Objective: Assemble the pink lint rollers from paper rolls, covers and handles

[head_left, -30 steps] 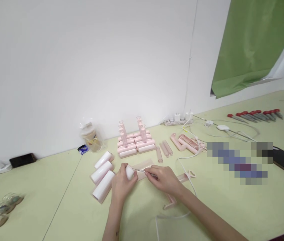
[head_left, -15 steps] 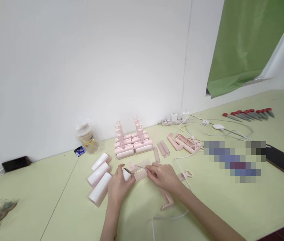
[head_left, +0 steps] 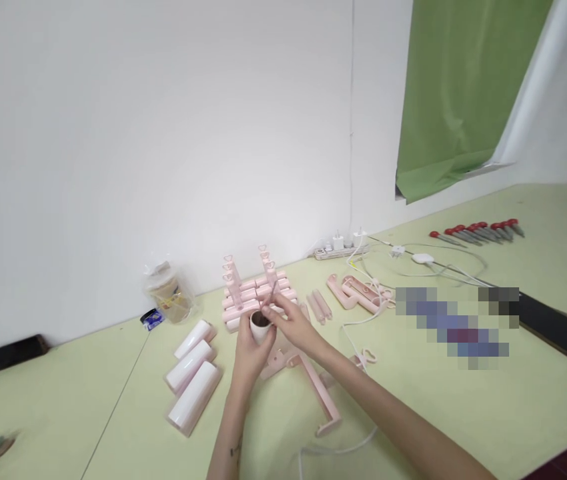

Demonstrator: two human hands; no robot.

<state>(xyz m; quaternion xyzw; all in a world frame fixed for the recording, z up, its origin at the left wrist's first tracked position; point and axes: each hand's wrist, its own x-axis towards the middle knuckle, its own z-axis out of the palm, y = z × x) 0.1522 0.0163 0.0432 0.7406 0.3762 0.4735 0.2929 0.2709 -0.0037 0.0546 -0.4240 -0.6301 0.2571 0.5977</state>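
My left hand (head_left: 250, 353) is wrapped round a white sticky lint-roller roll (head_left: 259, 332), its dark hollow core facing up. At the roll's rim my right hand (head_left: 291, 323) pinches a thin pinkish piece (head_left: 272, 292) that points upward; its exact kind is unclear. Beneath my wrists lies a pink roller frame (head_left: 319, 390), beside a flat pale pink piece (head_left: 274, 361) partly hidden by my hands. Several white rolls in clear pink covers (head_left: 195, 398) lie left of my left hand. Assembled pink lint rollers (head_left: 236, 311) stand in rows behind my hands.
Slim pink tubes (head_left: 319, 307) and pink frames (head_left: 358, 293) lie to the right. A white cable (head_left: 348, 340) winds across the table from a power strip (head_left: 341, 252). Red-topped tools (head_left: 478, 232), a phone (head_left: 17, 351) and a bagged cup (head_left: 168, 293) sit farther out.
Both hands have come together, with the roll now tipped open end up. My right hand has moved left and up to the roll's rim. The view has shifted slightly.
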